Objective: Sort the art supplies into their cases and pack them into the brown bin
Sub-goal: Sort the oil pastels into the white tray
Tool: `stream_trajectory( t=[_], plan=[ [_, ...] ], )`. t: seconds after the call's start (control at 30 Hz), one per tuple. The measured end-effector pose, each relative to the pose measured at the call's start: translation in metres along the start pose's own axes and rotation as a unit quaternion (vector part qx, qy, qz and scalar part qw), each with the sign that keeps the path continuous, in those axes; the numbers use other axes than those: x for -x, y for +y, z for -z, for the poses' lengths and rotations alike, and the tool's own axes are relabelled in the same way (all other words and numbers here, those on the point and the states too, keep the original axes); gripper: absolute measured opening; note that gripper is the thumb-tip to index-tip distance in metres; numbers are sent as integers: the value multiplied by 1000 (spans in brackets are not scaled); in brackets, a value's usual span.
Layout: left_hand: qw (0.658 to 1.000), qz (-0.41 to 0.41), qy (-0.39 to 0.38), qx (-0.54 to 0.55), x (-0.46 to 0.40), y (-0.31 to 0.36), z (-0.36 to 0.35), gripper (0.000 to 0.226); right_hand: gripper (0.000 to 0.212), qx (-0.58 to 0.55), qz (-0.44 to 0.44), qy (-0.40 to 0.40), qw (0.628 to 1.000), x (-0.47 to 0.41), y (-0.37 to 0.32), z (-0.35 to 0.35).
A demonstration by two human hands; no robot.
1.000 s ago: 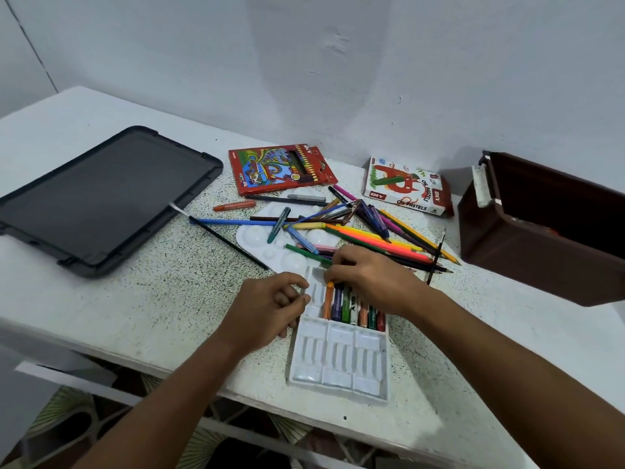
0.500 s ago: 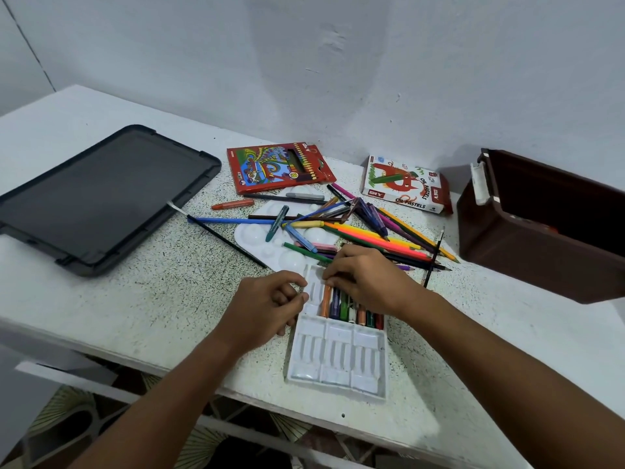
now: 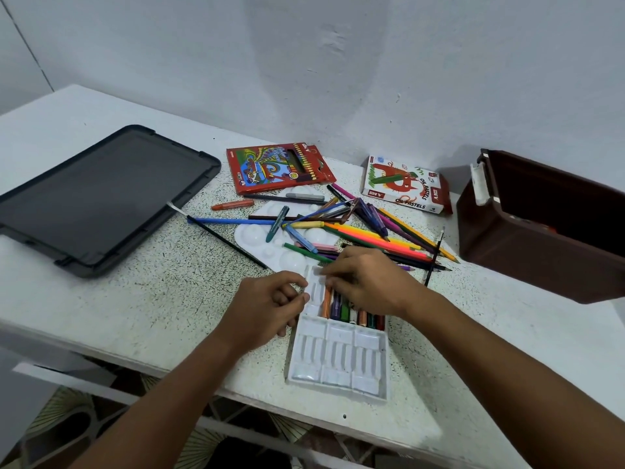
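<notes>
White table (image 3: 142, 309): both hands crowd the tray (image 3: 338, 363) near its front edge.

One view only: head-worn wide-angle camera, looking forward and steeply down from above the near edge of the speckled table (image 3: 162, 299). Both forearms enter from the bottom corners. Close range: white slotted tray (image 3: 338, 360) at lower centre. Far field: wall (image 3: 304, 62) across the top. Brown bin (image 3: 527, 252) cut by the right edge. Straight lines bow toward the margins.
</notes>
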State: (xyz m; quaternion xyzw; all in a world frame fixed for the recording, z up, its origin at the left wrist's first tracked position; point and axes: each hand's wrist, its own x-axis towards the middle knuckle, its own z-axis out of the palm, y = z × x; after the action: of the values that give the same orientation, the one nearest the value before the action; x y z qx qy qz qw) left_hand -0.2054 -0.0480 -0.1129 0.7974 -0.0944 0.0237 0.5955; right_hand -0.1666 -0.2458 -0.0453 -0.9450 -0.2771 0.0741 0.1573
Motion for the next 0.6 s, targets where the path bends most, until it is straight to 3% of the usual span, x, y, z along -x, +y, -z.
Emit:
stream_trajectory(
  t=[0.17,0.27,0.6],
  plan=[
    [1000,-5,-4,-2,0,1,0,14,28,-20,-206,126,970,-28,32,27],
    [1000,-4,-4,1,0,1,1,14,27,40,-306,101,946,-49,65,35],
    [1000,10,-10,4,1,2,1,14,19,41,-382,69,921,-67,93,35]
  ],
)
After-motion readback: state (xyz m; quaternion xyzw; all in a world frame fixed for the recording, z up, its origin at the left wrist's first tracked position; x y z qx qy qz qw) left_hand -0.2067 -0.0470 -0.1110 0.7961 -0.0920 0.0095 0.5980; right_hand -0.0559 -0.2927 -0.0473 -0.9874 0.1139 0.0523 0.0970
